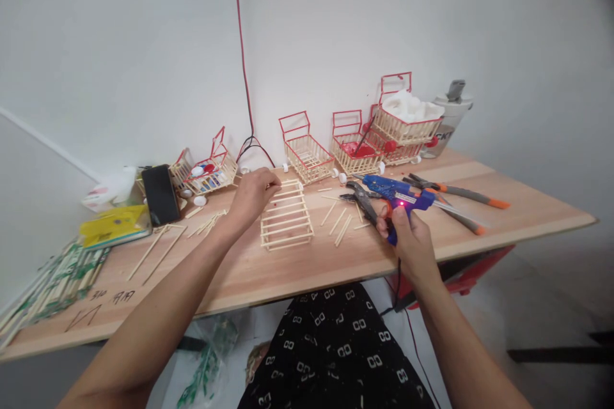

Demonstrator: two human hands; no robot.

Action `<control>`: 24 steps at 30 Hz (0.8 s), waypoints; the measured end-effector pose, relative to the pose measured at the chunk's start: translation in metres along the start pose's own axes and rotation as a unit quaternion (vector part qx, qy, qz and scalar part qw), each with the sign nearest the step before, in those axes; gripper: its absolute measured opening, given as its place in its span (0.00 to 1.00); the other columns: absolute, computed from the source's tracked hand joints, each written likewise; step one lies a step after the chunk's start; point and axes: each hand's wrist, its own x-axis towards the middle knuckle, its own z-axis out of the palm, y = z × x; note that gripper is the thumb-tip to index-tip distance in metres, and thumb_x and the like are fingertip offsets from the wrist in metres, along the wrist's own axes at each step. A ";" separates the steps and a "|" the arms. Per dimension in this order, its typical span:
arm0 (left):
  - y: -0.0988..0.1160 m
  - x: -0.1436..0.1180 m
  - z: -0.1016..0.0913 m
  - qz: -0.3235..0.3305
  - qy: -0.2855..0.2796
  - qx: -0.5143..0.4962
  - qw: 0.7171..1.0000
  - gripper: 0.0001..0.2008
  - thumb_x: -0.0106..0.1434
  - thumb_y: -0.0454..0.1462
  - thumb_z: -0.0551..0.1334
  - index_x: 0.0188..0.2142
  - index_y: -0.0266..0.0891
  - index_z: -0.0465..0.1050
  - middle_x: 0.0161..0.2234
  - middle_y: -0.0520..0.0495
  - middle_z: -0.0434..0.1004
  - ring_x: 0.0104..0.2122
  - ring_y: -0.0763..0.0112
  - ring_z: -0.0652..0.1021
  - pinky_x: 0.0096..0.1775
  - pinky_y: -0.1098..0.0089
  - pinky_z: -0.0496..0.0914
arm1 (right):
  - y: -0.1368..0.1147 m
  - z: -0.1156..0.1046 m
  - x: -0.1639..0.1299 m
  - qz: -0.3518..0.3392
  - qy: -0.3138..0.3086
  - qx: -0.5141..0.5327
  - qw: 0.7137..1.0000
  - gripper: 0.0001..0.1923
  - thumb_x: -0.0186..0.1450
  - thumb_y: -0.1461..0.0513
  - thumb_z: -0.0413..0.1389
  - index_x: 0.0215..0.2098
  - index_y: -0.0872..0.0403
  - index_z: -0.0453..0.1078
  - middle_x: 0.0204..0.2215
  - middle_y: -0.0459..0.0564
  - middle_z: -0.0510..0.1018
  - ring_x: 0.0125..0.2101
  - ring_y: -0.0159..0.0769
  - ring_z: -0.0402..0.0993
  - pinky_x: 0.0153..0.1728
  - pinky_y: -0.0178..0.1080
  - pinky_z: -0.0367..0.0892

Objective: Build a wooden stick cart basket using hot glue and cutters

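We judge the stick lattice (286,217), just below frame centre, light, stiff but fragile, best held by its edges; our left grip (253,197) curls at its upper-left corner, closure unclear, our right grip (407,239) wraps the glue gun (397,192).

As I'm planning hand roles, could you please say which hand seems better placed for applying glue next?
Probably the right hand: it holds the blue glue gun, nozzle pointing left, while the left hand is at the far end of the wooden frame.

Blue glue gun (394,190), pale frame (286,228)
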 end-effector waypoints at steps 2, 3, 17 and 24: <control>0.001 -0.001 0.000 -0.004 0.004 0.000 1.000 0.03 0.61 0.31 0.64 0.30 0.37 0.77 0.31 0.45 0.79 0.33 0.65 0.78 0.38 0.67 0.68 | -0.001 0.000 0.000 0.002 0.000 -0.003 1.000 0.24 0.66 0.41 0.54 0.31 0.54 0.67 0.22 0.43 0.69 0.23 0.29 0.62 0.26 0.34 0.59; 0.001 -0.001 0.000 -0.005 0.006 0.000 1.000 0.03 0.61 0.31 0.64 0.31 0.37 0.77 0.31 0.46 0.79 0.33 0.65 0.77 0.38 0.67 0.68 | -0.001 0.000 -0.001 0.003 0.000 -0.002 1.000 0.24 0.66 0.41 0.54 0.31 0.54 0.67 0.22 0.43 0.69 0.23 0.29 0.62 0.26 0.34 0.59; 0.004 -0.001 0.000 0.003 0.016 0.007 1.000 0.04 0.63 0.32 0.63 0.31 0.37 0.77 0.32 0.45 0.79 0.34 0.64 0.78 0.38 0.66 0.69 | -0.002 0.001 0.000 0.003 -0.003 0.006 1.000 0.24 0.66 0.41 0.54 0.32 0.54 0.68 0.22 0.43 0.69 0.23 0.28 0.63 0.26 0.33 0.60; -0.003 -0.011 -0.021 -0.048 0.142 0.007 0.989 0.10 0.67 0.36 0.57 0.36 0.38 0.78 0.35 0.43 0.81 0.39 0.61 0.78 0.42 0.63 0.69 | -0.005 -0.002 0.000 0.010 0.003 0.008 1.000 0.24 0.67 0.41 0.53 0.34 0.53 0.69 0.24 0.46 0.73 0.22 0.29 0.65 0.24 0.33 0.62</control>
